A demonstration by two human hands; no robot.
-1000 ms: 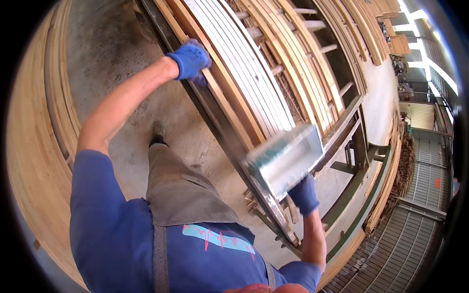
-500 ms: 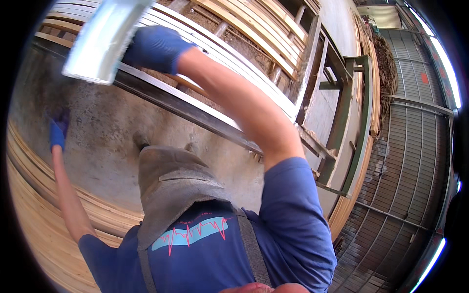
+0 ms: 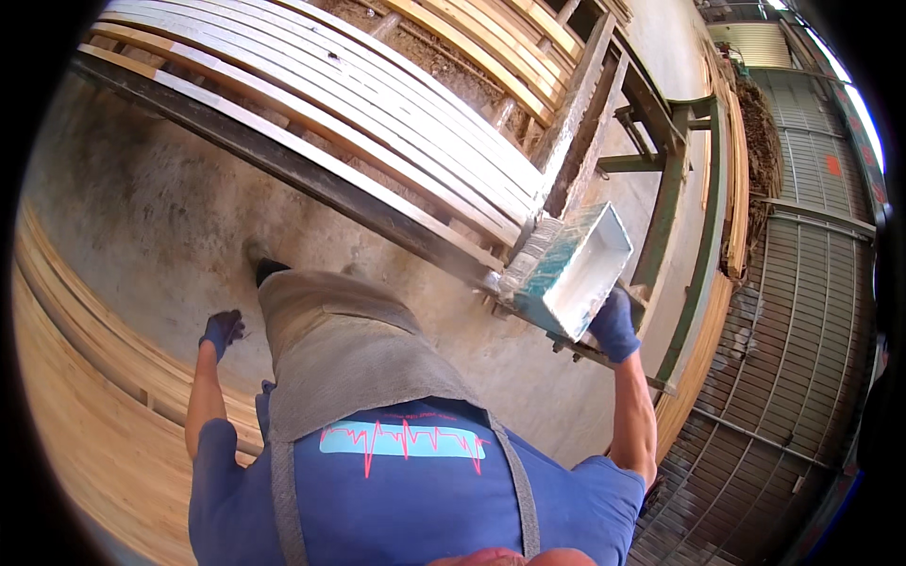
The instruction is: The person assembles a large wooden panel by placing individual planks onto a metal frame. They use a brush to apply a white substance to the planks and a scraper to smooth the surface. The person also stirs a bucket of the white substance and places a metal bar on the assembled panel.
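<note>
My right hand (image 3: 615, 325), in a blue glove, is closed on the near end of a paint-smeared white and teal trough (image 3: 601, 264). Bristle-like, paint-caked edging (image 3: 530, 255) runs along the trough's left side. It hangs by the right end of a row of long wooden strips (image 3: 377, 123), many with a white coating on top. Low at the left, my gloved left hand (image 3: 224, 330) hangs over the floor, nothing in it and its fingers loosely apart. Part of the right-hand fingers is hidden behind the trough.
A dark metal rail (image 3: 283, 179) edges the rack in front of me. Bare wooden strips (image 3: 491, 47) lie farther back. Green metal framing (image 3: 675, 208) stands at the right. Stacked boards (image 3: 85, 349) lie at the left, above a concrete floor (image 3: 160, 170).
My right hand has swept from the upper left to the right end of the strips with the trough. My left hand has come closer to my body.
</note>
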